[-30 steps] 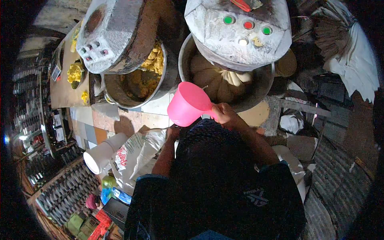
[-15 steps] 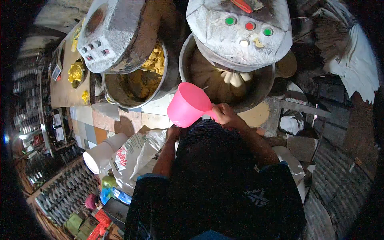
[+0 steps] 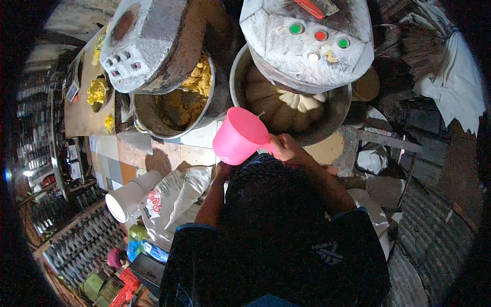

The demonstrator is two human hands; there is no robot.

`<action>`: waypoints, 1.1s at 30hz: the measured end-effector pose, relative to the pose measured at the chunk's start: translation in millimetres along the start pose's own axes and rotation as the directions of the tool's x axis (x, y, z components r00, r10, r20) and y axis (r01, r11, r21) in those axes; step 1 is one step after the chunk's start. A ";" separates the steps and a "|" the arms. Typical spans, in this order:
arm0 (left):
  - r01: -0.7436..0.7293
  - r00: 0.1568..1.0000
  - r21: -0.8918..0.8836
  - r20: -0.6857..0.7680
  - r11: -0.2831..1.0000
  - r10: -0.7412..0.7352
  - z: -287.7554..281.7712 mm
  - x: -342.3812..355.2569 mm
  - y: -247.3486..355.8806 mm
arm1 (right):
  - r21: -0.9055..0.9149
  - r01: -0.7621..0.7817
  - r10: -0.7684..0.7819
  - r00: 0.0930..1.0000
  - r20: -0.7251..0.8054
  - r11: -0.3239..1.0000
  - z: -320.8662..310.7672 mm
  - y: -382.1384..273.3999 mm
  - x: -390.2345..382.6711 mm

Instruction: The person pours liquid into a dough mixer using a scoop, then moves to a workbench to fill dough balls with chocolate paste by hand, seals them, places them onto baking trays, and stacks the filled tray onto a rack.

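Note:
My right hand grips the handle of a pink plastic jug, held in front of two floury mixers. My left hand is low beside the jug's base, its fingers mostly hidden behind it and in shadow. Beyond the jug, the right mixer's steel bowl holds pale dough under a machine head with coloured buttons. The left mixer's bowl contains crumbly yellow dough. Whether the jug has anything in it I cannot tell.
A board with yellow lumps stands at the left. Stacked white tubs and white sacks lie below-left on or by the tiled floor. A metal rack is at lower left, corrugated sheeting at lower right, white cloth at upper right.
The pink jug and my right hand have shifted very slightly down, the jug also a touch to the left. Otherwise the scene looks the same.

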State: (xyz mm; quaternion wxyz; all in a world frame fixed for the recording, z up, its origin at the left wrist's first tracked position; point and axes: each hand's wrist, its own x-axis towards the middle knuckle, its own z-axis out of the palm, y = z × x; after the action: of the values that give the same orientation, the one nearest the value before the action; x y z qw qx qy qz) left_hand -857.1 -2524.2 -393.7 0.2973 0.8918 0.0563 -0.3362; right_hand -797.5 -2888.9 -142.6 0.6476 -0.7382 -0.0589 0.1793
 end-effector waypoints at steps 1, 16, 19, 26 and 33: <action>0.002 1.000 -0.002 0.004 1.000 -0.002 -1.2 -0.6 1.9 | 0.055 -0.130 0.129 0.991 0.022 0.990 1.2 1.8 0.2; -0.035 0.999 0.010 0.034 0.999 0.035 -7.0 0.0 7.8 | -0.075 -0.057 0.059 0.998 0.019 0.996 0.6 3.9 -2.7; -0.037 0.999 0.011 0.040 0.999 0.037 -7.8 -0.9 9.5 | -0.098 0.032 -0.032 0.999 -0.004 0.995 1.8 2.3 -4.3; -0.040 0.998 0.015 0.042 0.999 0.040 -8.7 -3.5 6.2 | 0.075 -0.244 0.244 0.970 0.013 0.967 4.7 6.8 -3.9; -0.044 0.998 0.011 0.045 0.999 0.043 -9.7 -5.6 7.2 | -0.145 0.053 -0.055 0.998 -0.009 0.988 4.6 0.0 -7.3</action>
State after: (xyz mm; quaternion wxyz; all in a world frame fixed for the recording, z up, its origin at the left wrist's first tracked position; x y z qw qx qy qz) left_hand -853.8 -2524.0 -380.8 0.3006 0.8867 0.0282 -0.3501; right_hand -805.8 -2886.9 -141.7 0.5974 -0.7825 -0.0876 0.1520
